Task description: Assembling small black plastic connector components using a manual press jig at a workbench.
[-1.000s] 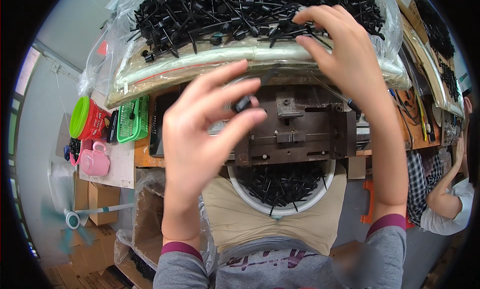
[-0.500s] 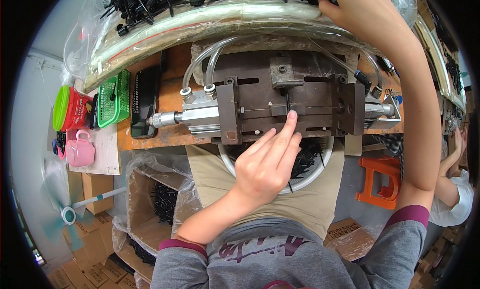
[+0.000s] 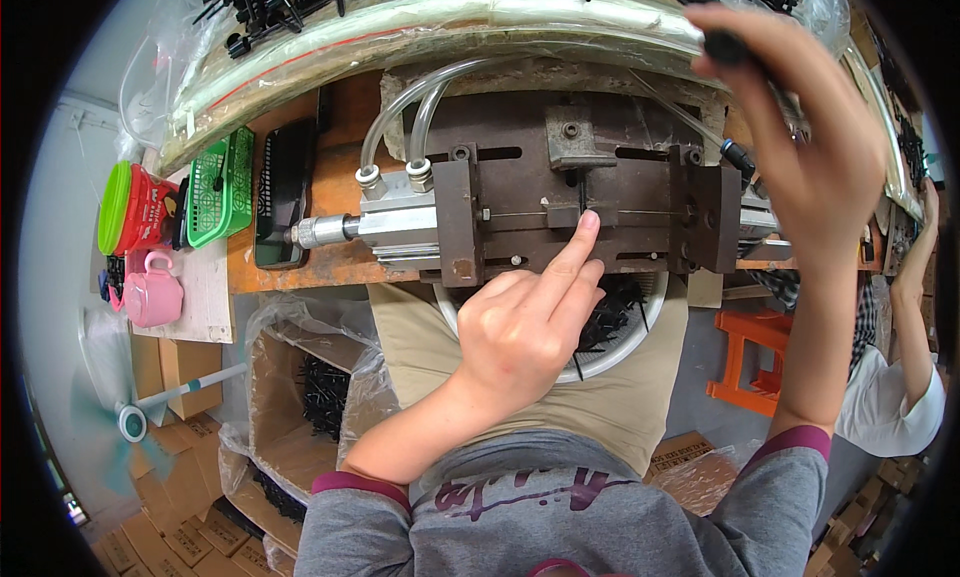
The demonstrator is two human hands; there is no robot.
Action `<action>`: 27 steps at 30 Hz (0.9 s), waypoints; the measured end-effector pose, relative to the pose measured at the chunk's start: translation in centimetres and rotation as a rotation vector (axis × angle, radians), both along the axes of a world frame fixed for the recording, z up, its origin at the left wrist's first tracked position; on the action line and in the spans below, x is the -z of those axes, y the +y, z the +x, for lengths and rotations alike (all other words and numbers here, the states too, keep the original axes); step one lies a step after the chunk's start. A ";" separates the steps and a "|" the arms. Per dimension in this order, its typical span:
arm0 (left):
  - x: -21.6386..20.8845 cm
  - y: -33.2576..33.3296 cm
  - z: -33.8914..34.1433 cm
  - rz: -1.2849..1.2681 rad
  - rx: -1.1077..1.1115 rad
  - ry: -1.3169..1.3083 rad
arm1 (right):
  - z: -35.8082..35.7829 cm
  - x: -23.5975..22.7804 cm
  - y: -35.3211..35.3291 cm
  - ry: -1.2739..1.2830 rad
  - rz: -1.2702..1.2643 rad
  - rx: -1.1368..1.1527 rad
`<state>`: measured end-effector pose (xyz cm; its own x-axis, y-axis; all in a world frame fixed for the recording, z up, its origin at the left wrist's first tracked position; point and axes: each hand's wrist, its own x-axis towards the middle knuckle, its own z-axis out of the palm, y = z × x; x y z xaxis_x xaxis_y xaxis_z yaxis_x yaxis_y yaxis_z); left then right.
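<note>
My left hand [image 3: 525, 327] reaches up to the dark metal clamping fixture [image 3: 515, 127] with its index finger stretched out. The fingertip rests at a thin black rod-like part [image 3: 582, 199] standing in the centre slot; the fingertip hides its lower end. Over the fixture's right end is my right hand [image 3: 825, 137], somewhat blurred. Its fingers are closed around a black plastic piece [image 3: 725, 48] with a round end; the rest of that piece is hidden by the hand. On my lap, under the left hand, a white round basket [image 3: 655, 312] holds black parts.
A plastic-wrapped tray edge [image 3: 440, 32] with heaped black parts runs behind the fixture. Clear air hoses [image 3: 385, 127] bend over the pneumatic cylinders [image 3: 398, 222]. Left are a green basket [image 3: 238, 192] and pink cup [image 3: 155, 299]. An orange stool [image 3: 735, 362] and a co-worker's arm [image 3: 910, 297] are right.
My right hand has come back from the heap of parts toward me, now with a black plastic piece in it. My left hand stays at the fixture, almost unmoved.
</note>
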<state>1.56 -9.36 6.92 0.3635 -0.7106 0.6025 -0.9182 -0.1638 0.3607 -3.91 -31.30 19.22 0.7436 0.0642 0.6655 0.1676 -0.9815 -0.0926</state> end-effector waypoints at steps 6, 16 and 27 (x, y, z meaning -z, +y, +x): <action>-1.5 0.5 0.0 -0.080 0.123 0.329 | -4.4 3.8 3.4 -0.002 -0.132 -0.139; -4.6 2.7 0.1 -0.106 0.205 0.482 | -5.0 6.1 5.6 -0.013 0.029 -0.127; -2.2 0.5 0.3 0.135 0.068 0.015 | -6.8 5.6 5.9 0.003 0.757 0.011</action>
